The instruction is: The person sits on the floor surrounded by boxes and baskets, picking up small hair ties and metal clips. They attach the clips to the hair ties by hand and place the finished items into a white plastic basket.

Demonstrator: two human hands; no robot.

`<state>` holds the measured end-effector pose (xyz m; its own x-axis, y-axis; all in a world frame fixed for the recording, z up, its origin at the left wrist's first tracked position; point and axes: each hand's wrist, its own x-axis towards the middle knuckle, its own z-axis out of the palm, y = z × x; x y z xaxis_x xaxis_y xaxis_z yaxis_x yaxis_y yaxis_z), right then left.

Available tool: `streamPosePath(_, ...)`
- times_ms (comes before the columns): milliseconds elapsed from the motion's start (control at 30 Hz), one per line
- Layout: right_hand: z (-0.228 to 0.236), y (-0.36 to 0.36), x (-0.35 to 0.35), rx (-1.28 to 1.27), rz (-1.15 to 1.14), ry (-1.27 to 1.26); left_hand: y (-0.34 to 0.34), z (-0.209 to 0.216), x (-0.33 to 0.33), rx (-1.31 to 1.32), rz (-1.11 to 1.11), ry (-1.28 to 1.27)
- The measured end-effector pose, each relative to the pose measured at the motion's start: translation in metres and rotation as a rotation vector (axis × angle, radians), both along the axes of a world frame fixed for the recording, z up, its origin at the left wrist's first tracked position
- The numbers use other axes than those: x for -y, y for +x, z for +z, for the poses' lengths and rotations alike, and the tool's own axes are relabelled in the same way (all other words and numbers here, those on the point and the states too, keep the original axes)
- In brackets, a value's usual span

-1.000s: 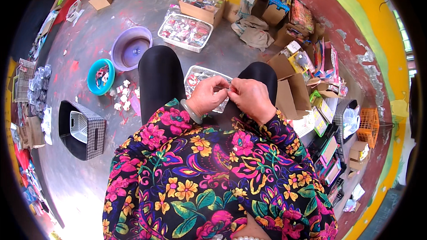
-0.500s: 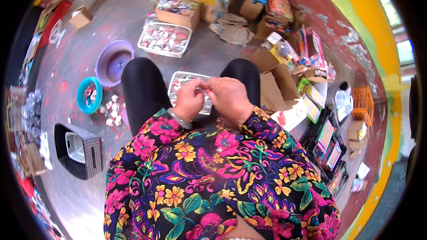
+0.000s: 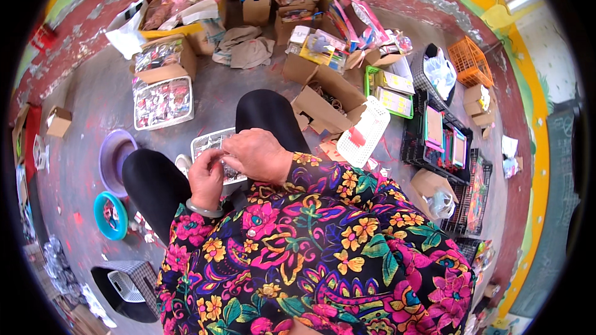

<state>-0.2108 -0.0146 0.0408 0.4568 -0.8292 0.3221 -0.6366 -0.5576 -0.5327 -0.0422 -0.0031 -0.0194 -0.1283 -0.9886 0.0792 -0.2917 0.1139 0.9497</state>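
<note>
As my view swings right, my L hand [image 3: 205,180] & R hand [image 3: 261,156] meet left of frame centre, above the white plastic basket [image 3: 212,133]; handwork seems unchanged, can't tell if anything's pinched.

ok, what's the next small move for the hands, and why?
I'd probably lower the left hand and right hand together slightly toward the white basket before parting them. They sit close together, partly covering it in this view; anything pinched between them is too small or hidden to make out, so working lower should limit the risk from a slip.
</note>
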Motion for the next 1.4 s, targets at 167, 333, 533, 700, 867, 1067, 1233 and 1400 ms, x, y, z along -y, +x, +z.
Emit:
streamPosePath(167,-0.002,-0.079,0.024,0.233,-0.292,-0.132,0.011,-0.007,0.003,-0.299,0.030,0.212)
streamPosePath(333,-0.020,-0.212,0.042,0.170,-0.804,-0.033,0.011,-0.008,0.006,-0.285,0.041,0.210)
streamPosePath(533,-0.079,-0.279,0.056,-0.238,-0.589,0.412,0.003,-0.015,0.015,-0.332,0.046,0.264)
streamPosePath(700,-0.137,-0.261,0.100,-0.492,-0.430,0.593,0.006,-0.021,0.016,-0.289,0.063,0.250)
streamPosePath(867,-0.190,-0.258,0.135,-0.804,-0.421,0.765,0.002,-0.023,0.021,-0.291,0.044,0.237)
streamPosePath(1067,-0.222,-0.255,0.135,-0.695,-0.594,0.711,0.007,-0.018,0.015,-0.220,0.032,0.233)
streamPosePath(1233,-0.202,-0.264,0.120,-0.837,-0.583,0.794,0.002,-0.015,0.016,-0.222,0.010,0.237)
streamPosePath(1400,-0.131,-0.254,0.086,-0.596,-0.800,0.696,0.007,-0.012,0.010,-0.260,0.013,0.216)
